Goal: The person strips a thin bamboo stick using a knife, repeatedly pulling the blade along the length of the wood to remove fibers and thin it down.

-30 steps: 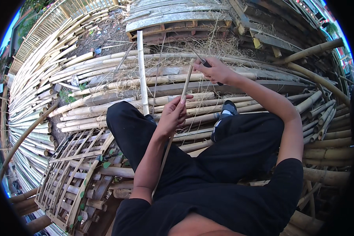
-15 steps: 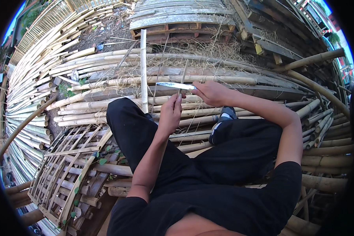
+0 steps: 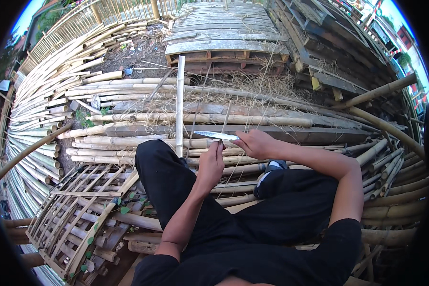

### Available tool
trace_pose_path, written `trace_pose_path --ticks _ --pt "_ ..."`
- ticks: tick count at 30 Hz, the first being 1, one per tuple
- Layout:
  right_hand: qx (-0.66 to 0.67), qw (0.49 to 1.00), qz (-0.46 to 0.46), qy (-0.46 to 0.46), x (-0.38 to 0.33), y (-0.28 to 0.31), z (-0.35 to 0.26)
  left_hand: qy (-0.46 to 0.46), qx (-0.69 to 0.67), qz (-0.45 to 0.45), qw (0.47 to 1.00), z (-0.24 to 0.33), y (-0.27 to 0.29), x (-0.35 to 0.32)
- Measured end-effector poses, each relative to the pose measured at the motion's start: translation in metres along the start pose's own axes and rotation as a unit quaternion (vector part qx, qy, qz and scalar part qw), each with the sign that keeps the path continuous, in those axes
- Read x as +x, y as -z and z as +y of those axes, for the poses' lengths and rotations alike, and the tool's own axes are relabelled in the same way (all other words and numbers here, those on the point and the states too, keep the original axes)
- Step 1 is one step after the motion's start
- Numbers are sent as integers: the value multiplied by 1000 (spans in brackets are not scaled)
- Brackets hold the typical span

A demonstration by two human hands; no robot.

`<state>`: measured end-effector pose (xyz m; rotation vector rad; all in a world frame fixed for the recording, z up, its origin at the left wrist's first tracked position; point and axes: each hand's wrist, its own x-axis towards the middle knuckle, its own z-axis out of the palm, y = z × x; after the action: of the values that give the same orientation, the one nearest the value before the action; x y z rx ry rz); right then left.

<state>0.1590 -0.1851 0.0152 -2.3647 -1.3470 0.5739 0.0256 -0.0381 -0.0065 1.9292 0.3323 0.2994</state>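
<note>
I sit on a heap of bamboo poles with black trousers on. My right hand point(image 3: 255, 143) grips the handle of a knife point(image 3: 215, 135) whose pale blade points left, lying level. My left hand point(image 3: 211, 164) is closed around a thin bamboo strip point(image 3: 226, 118) that rises upward past the blade. The blade rests across the strip just above my left fingers. A longer split bamboo slat point(image 3: 179, 105) stands upright by my left knee.
Bamboo poles point(image 3: 47, 119) lie stacked to the left and under me. A woven bamboo lattice panel point(image 3: 76, 209) lies at lower left. Weathered wooden pallets point(image 3: 224, 33) stand ahead, with dry straw before them. Thick poles point(image 3: 391, 128) slant at the right.
My right hand has drawn back from far ahead toward my body, turning the knife from upright to level. The thin strip now stands shorter above my left hand.
</note>
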Motion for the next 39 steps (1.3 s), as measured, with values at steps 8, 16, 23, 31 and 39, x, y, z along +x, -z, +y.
trace_pose_path --ticks 8,16,23,31,39 --pt "-32 995 98 -14 9 6 56 47 72 -37 996 3 -1 -1" --pt "23 964 207 -165 -19 65 74 27 3 -24 999 3 1 -2" --pt "25 997 63 29 -9 13 7 15 10 -26 999 6 6 2" --pt "-152 979 124 57 15 14 57 45 79 -30 995 8 -2 3" --pt "37 944 282 -166 -1 97 79 108 -118 -68 985 -1 1 -3"
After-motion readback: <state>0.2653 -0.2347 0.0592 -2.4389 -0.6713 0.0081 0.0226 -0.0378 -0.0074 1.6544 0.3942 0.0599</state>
